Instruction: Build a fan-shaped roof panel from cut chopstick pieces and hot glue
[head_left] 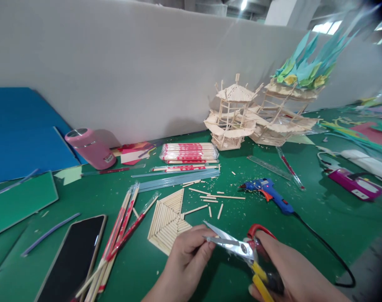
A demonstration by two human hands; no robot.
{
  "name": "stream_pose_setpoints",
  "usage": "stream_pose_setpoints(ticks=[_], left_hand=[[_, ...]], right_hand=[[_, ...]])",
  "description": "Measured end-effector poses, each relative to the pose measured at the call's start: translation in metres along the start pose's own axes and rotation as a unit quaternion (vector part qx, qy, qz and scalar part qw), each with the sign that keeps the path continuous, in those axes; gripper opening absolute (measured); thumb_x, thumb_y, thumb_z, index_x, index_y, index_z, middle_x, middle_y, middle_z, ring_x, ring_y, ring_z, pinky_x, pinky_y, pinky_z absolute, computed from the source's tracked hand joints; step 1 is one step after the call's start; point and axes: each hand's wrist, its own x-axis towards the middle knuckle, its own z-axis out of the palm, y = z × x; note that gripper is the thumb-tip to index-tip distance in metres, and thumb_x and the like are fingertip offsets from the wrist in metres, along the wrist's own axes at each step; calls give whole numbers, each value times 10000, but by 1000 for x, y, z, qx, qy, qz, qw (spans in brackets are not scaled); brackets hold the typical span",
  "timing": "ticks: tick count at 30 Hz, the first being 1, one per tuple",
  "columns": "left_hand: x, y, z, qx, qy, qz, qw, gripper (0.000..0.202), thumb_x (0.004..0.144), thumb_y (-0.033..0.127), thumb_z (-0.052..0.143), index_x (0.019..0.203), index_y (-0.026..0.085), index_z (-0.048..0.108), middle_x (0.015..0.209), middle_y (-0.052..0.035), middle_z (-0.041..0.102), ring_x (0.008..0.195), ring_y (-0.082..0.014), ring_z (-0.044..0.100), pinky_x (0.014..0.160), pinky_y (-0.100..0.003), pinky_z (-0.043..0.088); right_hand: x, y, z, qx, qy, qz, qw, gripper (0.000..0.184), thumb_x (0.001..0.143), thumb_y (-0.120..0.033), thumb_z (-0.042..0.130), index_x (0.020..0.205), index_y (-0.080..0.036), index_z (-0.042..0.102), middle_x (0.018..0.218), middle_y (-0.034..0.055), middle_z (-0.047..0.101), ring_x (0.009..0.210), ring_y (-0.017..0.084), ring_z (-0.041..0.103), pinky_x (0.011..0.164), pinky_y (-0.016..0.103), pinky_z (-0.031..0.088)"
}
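Observation:
My right hand (281,264) is wrapped round scissors (241,247) with red and yellow on the handles. Their blades are apart and point left, towards my left hand (191,256). With thumb and forefinger, my left hand pinches something small at the blades; the fingers mostly hide it. Behind that hand lies a flat fan-shaped panel of wooden sticks (167,218), partly covered by the hand. Short cut sticks (209,198) are scattered beyond the scissors.
A blue glue gun (269,193) trails its cord at right. Two stick-built pavilions (230,121) stand by the wall. A wrapped stick bundle (189,152), pink flask (92,149), phone (73,260), red-wrapped sticks (118,239) and purple power strip (354,184) lie around the green table.

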Motion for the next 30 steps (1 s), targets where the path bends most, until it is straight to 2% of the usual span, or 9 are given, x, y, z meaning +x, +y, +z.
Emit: stream_pose_setpoints(ticks=[6,8,12,14,17,21,24,28,30], left_hand=[[0,-2,-3,9,-16,5,1000,206,861,235,479,768,180,654,664,-32,621,607,-121,561,552,-198,430],[0,-1,-4,14,-22,1,1000,212,860,236,481,756,177,656,657,-35,625,600,-122,559,544,-199,427],[0,1,-4,33,-40,-1,999,237,864,225,469,721,174,651,635,-33,618,587,-123,539,535,-204,414],[1,3,-3,47,-47,-5,998,264,868,230,459,688,171,643,602,-26,594,566,-119,513,519,-206,397],[1,5,0,49,-58,-14,997,274,872,259,447,696,167,635,604,-29,584,576,-122,509,524,-209,390],[-6,-1,6,78,-69,-24,994,298,868,323,434,686,165,609,563,-17,524,541,-112,480,498,-208,358],[-12,-15,12,127,-33,-3,991,343,839,396,451,599,174,554,517,-5,483,471,-99,439,434,-204,309],[-14,-25,16,290,23,79,954,398,819,363,410,464,190,461,423,1,464,407,-100,424,427,-229,277],[-14,-20,15,370,12,132,920,378,784,292,388,421,191,420,394,-6,471,396,-108,440,446,-250,286]], right_hand=[[-1,9,10,-8,41,-3,999,298,607,-371,628,818,-233,470,671,-4,601,594,162,553,532,249,378],[1,12,8,-13,3,-14,1000,295,640,-390,601,844,-219,474,685,6,604,597,163,551,538,252,380],[4,18,4,-31,-123,-5,992,316,691,-448,547,852,-187,472,704,37,604,582,172,537,509,257,381],[5,18,5,-30,-136,10,990,343,690,-466,550,868,-182,475,700,40,604,576,176,543,489,250,379],[9,18,5,-13,-96,18,995,316,685,-432,577,879,-199,489,702,27,617,582,172,571,495,232,391],[23,28,0,-14,18,43,999,218,759,-410,514,865,-220,509,729,32,646,618,185,609,534,246,424],[29,51,-1,-73,74,71,992,209,771,-397,494,857,-209,525,733,58,652,636,225,617,563,304,451],[28,91,3,-104,86,7,991,297,768,-375,519,1005,-197,518,939,88,641,816,239,621,703,347,484],[24,106,2,-131,107,-31,985,395,753,-414,551,1065,-176,497,1036,112,599,925,259,585,799,392,463]])
